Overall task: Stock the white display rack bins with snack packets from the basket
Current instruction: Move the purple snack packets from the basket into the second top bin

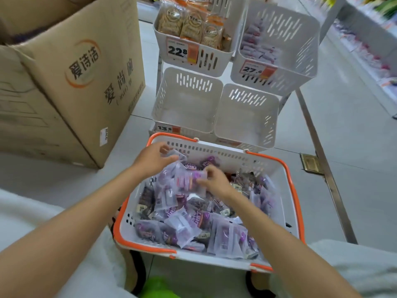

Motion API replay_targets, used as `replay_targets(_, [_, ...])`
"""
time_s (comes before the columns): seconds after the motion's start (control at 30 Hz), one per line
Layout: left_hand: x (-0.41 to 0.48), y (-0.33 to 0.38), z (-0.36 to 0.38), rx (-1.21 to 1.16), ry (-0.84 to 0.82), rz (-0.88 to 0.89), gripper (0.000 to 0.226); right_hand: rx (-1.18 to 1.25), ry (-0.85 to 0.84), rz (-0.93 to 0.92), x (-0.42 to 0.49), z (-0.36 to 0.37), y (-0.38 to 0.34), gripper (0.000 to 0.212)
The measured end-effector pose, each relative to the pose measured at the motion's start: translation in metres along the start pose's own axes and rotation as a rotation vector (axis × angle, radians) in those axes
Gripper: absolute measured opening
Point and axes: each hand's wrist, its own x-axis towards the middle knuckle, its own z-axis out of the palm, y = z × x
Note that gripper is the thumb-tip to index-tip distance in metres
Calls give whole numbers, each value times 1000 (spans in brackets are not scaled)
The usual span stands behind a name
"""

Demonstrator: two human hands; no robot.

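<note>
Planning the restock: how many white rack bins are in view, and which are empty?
4. Upper left bin holds tan packets; upper right bin holds pale packets; lower left bin and lower right bin look empty. More bins may sit above the frame.

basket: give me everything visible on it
The basket is white slotted plastic with an orange rim and orange handles folded down along it. It sits upright in front of the rack's empty lower bins, heaped with purple-and-clear packets. Both hands, left and right, reach inside handling packets.
</note>
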Motion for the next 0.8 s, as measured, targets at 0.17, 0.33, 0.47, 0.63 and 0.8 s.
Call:
replay_targets(0.17, [-13, 12, 16, -537, -190, -280, 54, 453, -13, -32, -13, -3, -48, 19])
replay_targets(0.33, [-3, -13, 8, -597, 98, -286, 71, -181, -129, 6, -19, 12, -10, 40])
replay_targets(0.47, [-5, -33, 2, -500, 102, -338, 65, -456, -431, 169, -26, 42, 35, 67])
replay_targets(0.63, [-8, -38, 5, -252, 107, -308, 53, -378, -427, 110, -22, 25, 30, 24])
replay_targets(0.8, [-2, -31, 12, -391, 41, -359, 42, -155, 25, -165, -16, -13, -9, 22])
